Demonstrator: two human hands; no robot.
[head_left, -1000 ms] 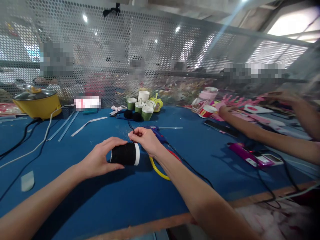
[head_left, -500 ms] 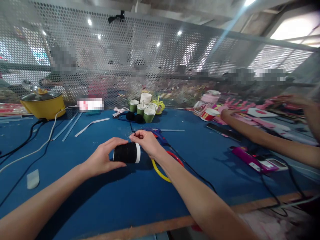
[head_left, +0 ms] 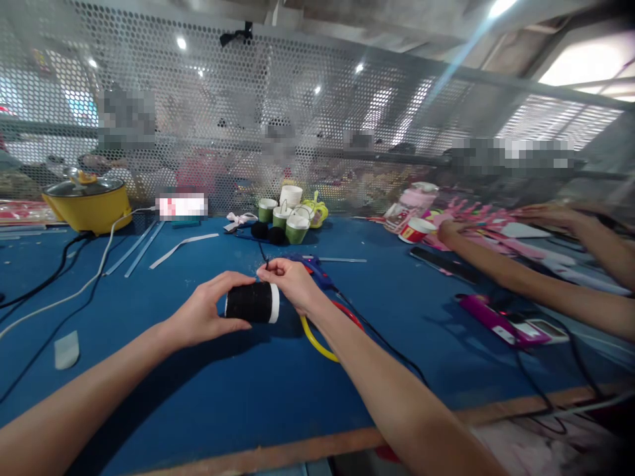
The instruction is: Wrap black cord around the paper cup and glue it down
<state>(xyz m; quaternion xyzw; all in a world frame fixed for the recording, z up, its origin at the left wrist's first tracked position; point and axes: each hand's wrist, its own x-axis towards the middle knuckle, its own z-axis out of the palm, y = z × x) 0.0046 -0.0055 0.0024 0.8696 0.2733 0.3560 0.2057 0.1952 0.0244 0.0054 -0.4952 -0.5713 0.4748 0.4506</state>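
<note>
Black covers most of the black-wrapped cup (head_left: pixel 251 303), which lies on its side between the fingers of the left hand (head_left: pixel 196 309), its white rim (head_left: pixel 274 303) turned toward the right hand (head_left: pixel 292 284). The left fingers are curved wide around it, some across the top and the thumb along the underside. Just above the cup, the right thumb and forefinger are pressed together on a black strand (head_left: pixel 262 250), which runs away from the fingertips toward two black pompoms (head_left: pixel 276 235).

Just beyond the right fingers is a blue glue gun (head_left: pixel 323 276) with red parts, a clear stick (head_left: pixel 342 260) near it; any maker's mark is too small to read. Farther beyond the fingers stand green-and-white cups (head_left: pixel 297 228) and a white cup (head_left: pixel 291 196), beside a yellow-green bundle (head_left: pixel 318 210). To the near right of the right fingers, a yellow curved piece (head_left: pixel 317 344) shows by the wrist on the blue surface (head_left: pixel 223 396).

Well to the right of the fingers, a printed cup (head_left: pixel 415 230) carries red, yellow and white; its lettering cannot be made out. Near it are a dark phone (head_left: pixel 441 264) and a co-worker's hand (head_left: pixel 449 231) at pink pieces. Closer in on that side, a purple device (head_left: pixel 486 320) bears a white patch whose writing is illegible. Beyond the left fingers, the pink-and-white patch (head_left: pixel 181 205) is blurred out; farther left sits a yellow pot (head_left: pixel 94 215).
</note>
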